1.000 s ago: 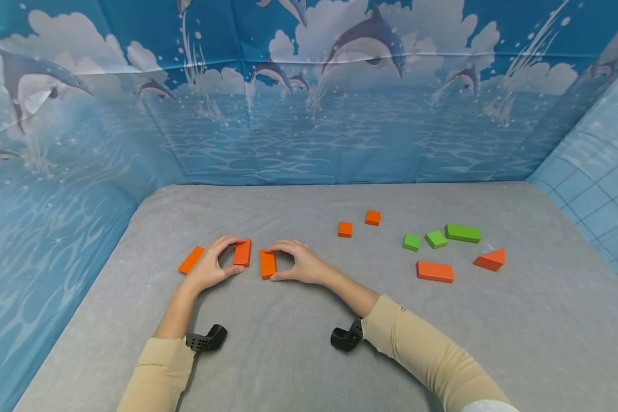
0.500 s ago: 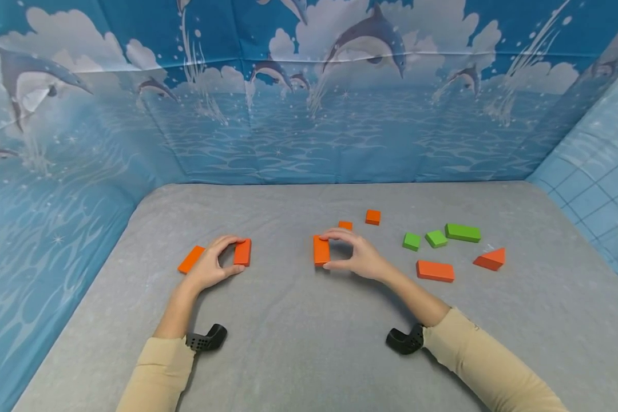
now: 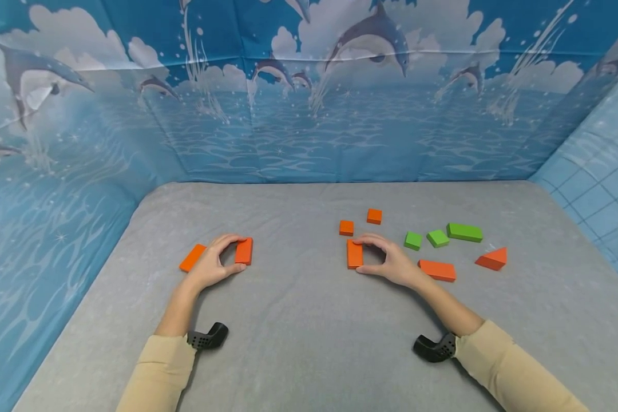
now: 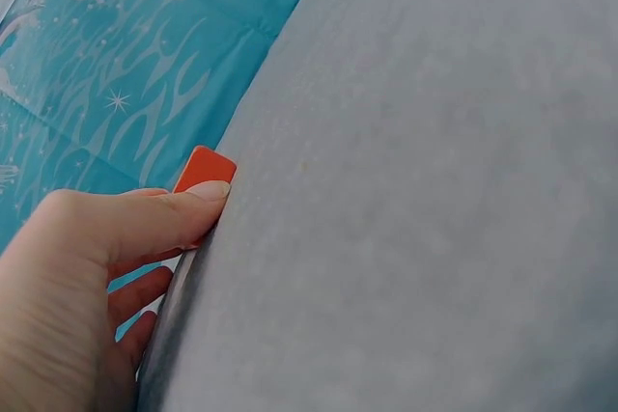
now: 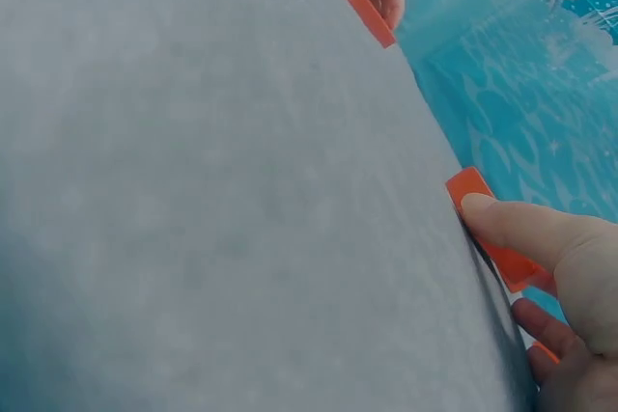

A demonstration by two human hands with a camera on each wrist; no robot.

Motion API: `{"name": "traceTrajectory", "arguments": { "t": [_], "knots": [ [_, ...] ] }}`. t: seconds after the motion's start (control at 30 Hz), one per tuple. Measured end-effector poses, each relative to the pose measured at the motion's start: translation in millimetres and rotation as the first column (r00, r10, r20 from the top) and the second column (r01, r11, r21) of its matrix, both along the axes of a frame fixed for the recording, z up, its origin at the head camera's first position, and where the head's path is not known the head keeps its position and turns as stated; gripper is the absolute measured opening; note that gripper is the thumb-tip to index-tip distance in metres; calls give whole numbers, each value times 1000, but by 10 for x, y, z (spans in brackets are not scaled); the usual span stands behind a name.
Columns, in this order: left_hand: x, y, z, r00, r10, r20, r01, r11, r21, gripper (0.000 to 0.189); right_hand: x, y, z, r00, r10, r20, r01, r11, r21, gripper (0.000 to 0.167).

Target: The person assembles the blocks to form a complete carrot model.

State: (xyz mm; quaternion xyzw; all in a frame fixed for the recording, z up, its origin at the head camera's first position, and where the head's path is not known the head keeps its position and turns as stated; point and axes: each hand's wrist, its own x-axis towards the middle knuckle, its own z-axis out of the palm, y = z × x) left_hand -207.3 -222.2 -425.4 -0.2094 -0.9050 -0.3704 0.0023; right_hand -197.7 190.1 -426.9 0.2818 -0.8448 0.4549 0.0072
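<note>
My left hand (image 3: 217,263) pinches an orange rectangular block (image 3: 244,251) by its two ends, thumb at the near end and fingers at the far end. Close behind that hand, to its left, lies another orange block (image 3: 191,258), partly covered by the hand. Further right, my right hand (image 3: 389,261) holds a second rectangular orange block (image 3: 355,254) in the same way. In the left wrist view, the thumb presses the end of the orange block (image 4: 205,169). From the right wrist, the thumb is seen on its orange block (image 5: 497,238).
Two small orange cubes (image 3: 347,228) sit just beyond my right hand. To the right lie two green blocks (image 3: 413,240), a long green block (image 3: 464,232), an orange-red block (image 3: 437,270) and a triangular one (image 3: 492,259). A dolphin-print curtain (image 3: 309,131) borders the grey surface.
My right hand has carried its orange block to the right, away from the left one, to near the small orange cubes. My left hand has stayed in place with its block.
</note>
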Motion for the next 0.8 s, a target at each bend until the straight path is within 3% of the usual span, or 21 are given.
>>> {"name": "traceTrajectory", "arguments": {
  "t": [0.27,0.43,0.53,0.8],
  "knots": [
    [7,20,18,1000,11,10,-11,1000,2,59,142,-79,299,999,42,15,-42,999,3,52],
    [-15,147,31,1000,-2,-17,2,999,48,58,54,-12,145,999,38,24,-38,999,21,53],
    [-31,328,62,999,-30,-33,33,995,92,57,-17,38,13,999,33,29,-34,999,28,55],
    [-91,1000,80,980,-162,-120,178,973,144,57,-28,41,9,998,25,50,-27,999,26,55]
  ]
}}
